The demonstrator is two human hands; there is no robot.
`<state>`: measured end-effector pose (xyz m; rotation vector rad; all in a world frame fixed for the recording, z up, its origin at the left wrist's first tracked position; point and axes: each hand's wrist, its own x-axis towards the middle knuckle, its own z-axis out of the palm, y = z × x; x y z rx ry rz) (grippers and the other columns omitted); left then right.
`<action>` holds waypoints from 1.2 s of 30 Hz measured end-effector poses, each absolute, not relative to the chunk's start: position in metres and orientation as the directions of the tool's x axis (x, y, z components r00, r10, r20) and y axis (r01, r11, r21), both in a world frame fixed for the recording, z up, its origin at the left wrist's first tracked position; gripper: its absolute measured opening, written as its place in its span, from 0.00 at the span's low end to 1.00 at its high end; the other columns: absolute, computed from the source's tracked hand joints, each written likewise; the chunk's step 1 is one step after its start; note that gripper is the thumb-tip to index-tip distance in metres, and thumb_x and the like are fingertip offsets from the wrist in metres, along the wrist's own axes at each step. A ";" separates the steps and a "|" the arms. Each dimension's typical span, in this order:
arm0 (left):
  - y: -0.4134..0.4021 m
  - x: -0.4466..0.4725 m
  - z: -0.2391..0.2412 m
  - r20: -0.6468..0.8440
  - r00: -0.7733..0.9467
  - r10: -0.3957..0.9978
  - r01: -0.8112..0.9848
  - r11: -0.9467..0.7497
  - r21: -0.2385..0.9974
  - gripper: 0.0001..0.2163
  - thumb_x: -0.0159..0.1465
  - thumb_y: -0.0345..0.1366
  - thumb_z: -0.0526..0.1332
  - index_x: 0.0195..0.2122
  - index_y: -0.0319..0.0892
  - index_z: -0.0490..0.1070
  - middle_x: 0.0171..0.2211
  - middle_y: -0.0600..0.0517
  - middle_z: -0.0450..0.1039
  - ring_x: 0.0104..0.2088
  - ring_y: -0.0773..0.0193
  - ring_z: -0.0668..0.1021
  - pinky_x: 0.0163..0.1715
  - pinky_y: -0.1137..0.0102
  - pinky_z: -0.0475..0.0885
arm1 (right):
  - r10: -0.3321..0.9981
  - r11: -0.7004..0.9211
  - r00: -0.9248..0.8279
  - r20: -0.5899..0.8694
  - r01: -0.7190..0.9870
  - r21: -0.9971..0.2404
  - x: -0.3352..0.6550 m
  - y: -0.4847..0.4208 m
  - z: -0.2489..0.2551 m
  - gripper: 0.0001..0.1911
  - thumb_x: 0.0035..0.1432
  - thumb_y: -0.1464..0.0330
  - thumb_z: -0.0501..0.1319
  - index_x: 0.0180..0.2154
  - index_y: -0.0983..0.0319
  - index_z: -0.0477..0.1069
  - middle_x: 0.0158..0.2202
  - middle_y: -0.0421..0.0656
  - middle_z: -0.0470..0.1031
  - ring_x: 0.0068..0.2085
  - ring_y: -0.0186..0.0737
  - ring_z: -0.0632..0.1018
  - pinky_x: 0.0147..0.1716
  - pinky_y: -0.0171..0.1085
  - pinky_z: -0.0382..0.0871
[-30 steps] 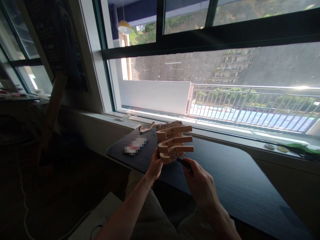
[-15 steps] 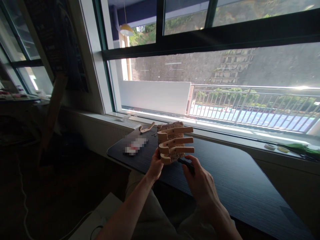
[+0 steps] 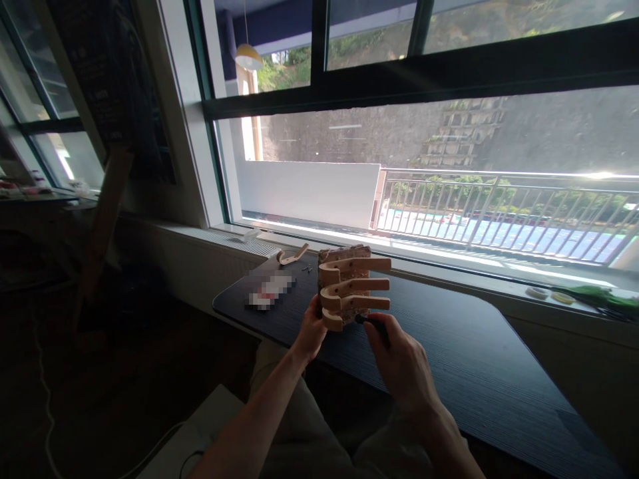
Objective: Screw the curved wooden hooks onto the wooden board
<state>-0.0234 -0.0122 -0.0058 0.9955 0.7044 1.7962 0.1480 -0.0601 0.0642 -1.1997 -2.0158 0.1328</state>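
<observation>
A wooden board [image 3: 344,253] with several curved wooden hooks [image 3: 367,285] across it is held up above the dark table. My left hand [image 3: 312,332] is closed round its lower left edge. In my right hand [image 3: 402,356] is a black-handled screwdriver [image 3: 374,324], its front end directed at the lowest hook. I cannot make out the tip or whether it touches a screw. Past the board, a loose wooden hook [image 3: 293,255] lies on the table beside a few small screws [image 3: 307,269].
The dark table [image 3: 459,352] stands against a window sill. A blurred-out flat item [image 3: 271,291] lies on its left part. Green leafy stuff [image 3: 596,296] and small round items [image 3: 549,295] are on the sill at right. A white cable [image 3: 46,379] runs along the floor.
The board with its hooks has shifted slightly right and down and turned a little. My right hand stays on the screwdriver, its fingers moved slightly.
</observation>
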 end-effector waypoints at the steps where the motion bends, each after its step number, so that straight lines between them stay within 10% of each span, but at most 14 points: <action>1: -0.013 -0.023 -0.005 0.323 -0.237 0.916 -0.447 -0.398 0.801 0.21 0.49 0.29 0.67 0.45 0.44 0.68 0.40 0.51 0.73 0.41 0.63 0.75 0.42 0.69 0.67 | 0.787 0.547 -0.257 0.561 0.710 -0.443 0.148 -0.060 0.065 0.14 0.61 0.61 0.48 0.43 0.59 0.66 0.31 0.41 0.76 0.29 0.37 0.77 0.25 0.33 0.63; 9: -0.014 -0.023 -0.004 0.307 -0.255 0.917 -0.452 -0.394 0.800 0.21 0.49 0.29 0.67 0.45 0.45 0.68 0.41 0.51 0.74 0.40 0.62 0.75 0.42 0.68 0.68 | 0.721 0.630 -0.345 0.602 0.687 -0.361 0.149 -0.060 0.060 0.13 0.60 0.64 0.49 0.46 0.58 0.64 0.41 0.44 0.74 0.37 0.38 0.76 0.32 0.34 0.66; 36: -0.014 -0.023 -0.003 0.287 -0.240 0.927 -0.503 -0.372 0.780 0.21 0.49 0.30 0.67 0.45 0.45 0.68 0.41 0.52 0.74 0.42 0.62 0.75 0.45 0.66 0.66 | 0.775 0.574 -0.317 0.547 0.715 -0.399 0.148 -0.058 0.053 0.11 0.59 0.64 0.50 0.43 0.58 0.62 0.30 0.40 0.76 0.29 0.38 0.77 0.25 0.33 0.62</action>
